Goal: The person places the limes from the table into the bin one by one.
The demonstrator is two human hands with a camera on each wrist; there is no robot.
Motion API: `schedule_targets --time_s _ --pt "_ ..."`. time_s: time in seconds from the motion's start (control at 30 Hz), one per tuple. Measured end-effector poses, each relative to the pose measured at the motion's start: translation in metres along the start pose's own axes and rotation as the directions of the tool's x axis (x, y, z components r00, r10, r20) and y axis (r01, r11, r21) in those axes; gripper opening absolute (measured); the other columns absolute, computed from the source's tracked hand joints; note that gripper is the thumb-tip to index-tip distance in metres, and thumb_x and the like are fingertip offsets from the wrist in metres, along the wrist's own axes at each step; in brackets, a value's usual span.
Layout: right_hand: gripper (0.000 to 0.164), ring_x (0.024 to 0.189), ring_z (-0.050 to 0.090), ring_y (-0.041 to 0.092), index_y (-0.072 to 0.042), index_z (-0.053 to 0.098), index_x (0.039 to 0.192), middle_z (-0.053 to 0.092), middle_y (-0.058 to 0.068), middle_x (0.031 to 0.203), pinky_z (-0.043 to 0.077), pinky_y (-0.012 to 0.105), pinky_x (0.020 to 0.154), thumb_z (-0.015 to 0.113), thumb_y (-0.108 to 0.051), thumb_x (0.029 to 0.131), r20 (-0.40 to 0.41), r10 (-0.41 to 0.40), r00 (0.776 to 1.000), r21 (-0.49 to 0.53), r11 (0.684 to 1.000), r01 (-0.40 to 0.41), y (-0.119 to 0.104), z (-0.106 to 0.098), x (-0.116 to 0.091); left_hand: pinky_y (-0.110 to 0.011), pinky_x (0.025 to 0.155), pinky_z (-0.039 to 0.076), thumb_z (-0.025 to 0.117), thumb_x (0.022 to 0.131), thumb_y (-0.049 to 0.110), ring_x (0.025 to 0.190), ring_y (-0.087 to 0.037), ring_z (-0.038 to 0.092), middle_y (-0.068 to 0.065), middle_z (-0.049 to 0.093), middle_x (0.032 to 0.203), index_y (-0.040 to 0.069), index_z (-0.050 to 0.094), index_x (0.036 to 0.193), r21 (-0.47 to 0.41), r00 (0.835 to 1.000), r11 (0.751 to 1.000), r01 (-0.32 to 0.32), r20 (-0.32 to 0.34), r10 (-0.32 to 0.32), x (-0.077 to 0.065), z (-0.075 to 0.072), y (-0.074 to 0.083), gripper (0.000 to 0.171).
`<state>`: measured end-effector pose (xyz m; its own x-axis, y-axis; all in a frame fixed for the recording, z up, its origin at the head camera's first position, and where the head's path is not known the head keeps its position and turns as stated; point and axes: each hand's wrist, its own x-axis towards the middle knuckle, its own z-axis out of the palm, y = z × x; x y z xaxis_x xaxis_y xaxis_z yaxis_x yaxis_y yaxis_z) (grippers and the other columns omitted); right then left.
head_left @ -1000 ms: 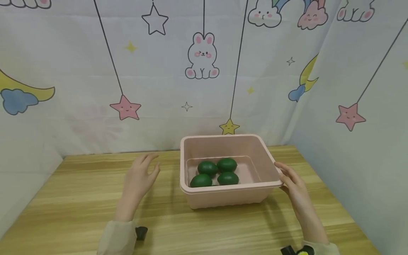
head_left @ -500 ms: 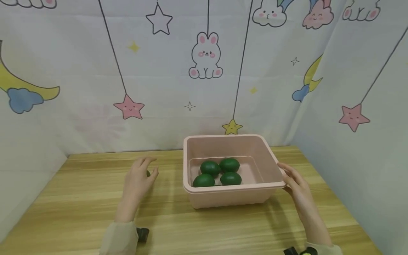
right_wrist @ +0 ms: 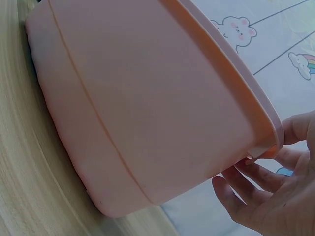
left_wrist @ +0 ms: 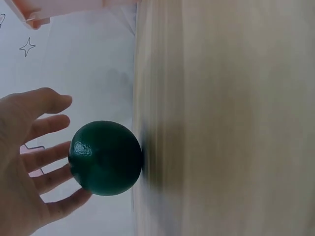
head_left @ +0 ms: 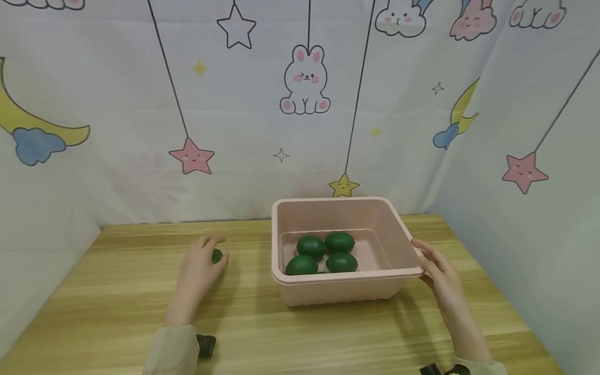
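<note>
A dark green oval fruit (left_wrist: 106,158) rests on the wooden table, partly hidden by my left hand (head_left: 198,268) in the head view. The left fingers curve loosely around its far side, and in the left wrist view the thumb stands apart from it. Right of it sits a pink plastic bin (head_left: 337,289) with several similar green fruits (head_left: 341,262) on its floor, towards its left side. At the bin's right front corner my right hand (head_left: 442,284) grips the rim, some fingers beneath it, as the right wrist view shows.
The wooden table (head_left: 108,291) ends at a white cloth backdrop (head_left: 244,125) printed with rabbits, stars and moons, just behind the bin. Another pale wall (head_left: 539,234) borders the table's right side.
The green fruit, hidden a second ago, now shows between my left thumb and fingers, and that hand has shifted slightly lower. My right hand stays on the bin's rim. The view has shifted slightly.
</note>
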<state>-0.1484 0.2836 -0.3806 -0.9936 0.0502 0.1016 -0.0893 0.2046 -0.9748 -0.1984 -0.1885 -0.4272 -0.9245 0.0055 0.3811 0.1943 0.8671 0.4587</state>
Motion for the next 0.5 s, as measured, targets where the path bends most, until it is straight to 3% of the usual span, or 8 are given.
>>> schedule_targets --time_s 0.2,0.5 --pt "0.046 0.102 0.055 -0.002 -0.011 0.042 0.143 0.056 -0.02 0.117 0.045 0.015 0.083 0.046 -0.031 0.101 0.003 0.0 1.0 0.0 1.0 0.0 0.0007 -0.0008 -0.0002 -0.06 0.094 0.043 0.065 0.088 0.02 0.12 -0.046 0.047 -0.025 0.048 0.134 0.004 0.054 0.131 0.022 0.988 0.996 0.09 0.126 -0.092 -0.0004 -0.0041 -0.0016 0.047" --pt "0.046 0.103 0.055 -0.002 -0.01 0.042 0.143 0.056 -0.019 0.118 0.045 0.016 0.082 0.046 -0.03 0.102 0.006 -0.006 1.0 0.012 1.0 0.006 0.0012 -0.0007 -0.0001 -0.063 0.087 0.048 0.065 0.088 0.019 0.126 -0.051 0.037 -0.029 0.041 0.138 0.003 0.05 0.133 0.024 0.964 0.987 0.162 0.209 -0.163 -0.0028 -0.0088 -0.0006 0.05"
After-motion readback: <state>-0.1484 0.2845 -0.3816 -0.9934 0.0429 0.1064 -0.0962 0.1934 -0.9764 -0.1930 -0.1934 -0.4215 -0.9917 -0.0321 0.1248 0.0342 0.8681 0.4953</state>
